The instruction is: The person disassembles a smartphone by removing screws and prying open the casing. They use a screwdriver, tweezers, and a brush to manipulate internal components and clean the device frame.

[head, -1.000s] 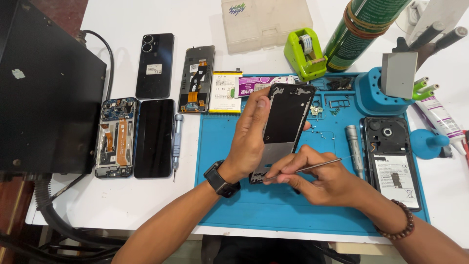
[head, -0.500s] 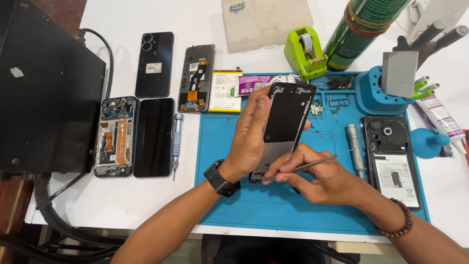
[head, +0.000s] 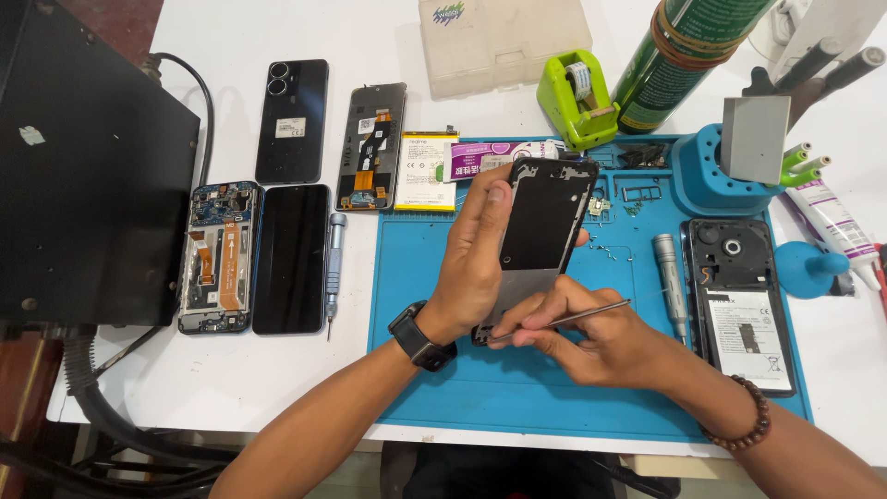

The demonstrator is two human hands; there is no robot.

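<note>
My left hand (head: 476, 263) grips a black phone frame (head: 540, 222) and holds it tilted up over the blue work mat (head: 517, 397). My right hand (head: 591, 337) pinches a thin metal tool (head: 587, 314), its tip at the frame's lower end next to my left palm. A black watch sits on my left wrist, and a bead bracelet on my right.
Several opened phones and screens (head: 286, 254) lie left of the mat beside a small screwdriver (head: 333, 268). A phone back (head: 744, 305) and a silver driver (head: 670, 282) rest on the mat's right. A black box (head: 88, 185) stands at the far left; tape dispenser (head: 577, 102) and green can (head: 679, 60) behind.
My right hand has shifted the metal tool slightly at the bottom of the frame. My left hand still holds the frame in about the same place.
</note>
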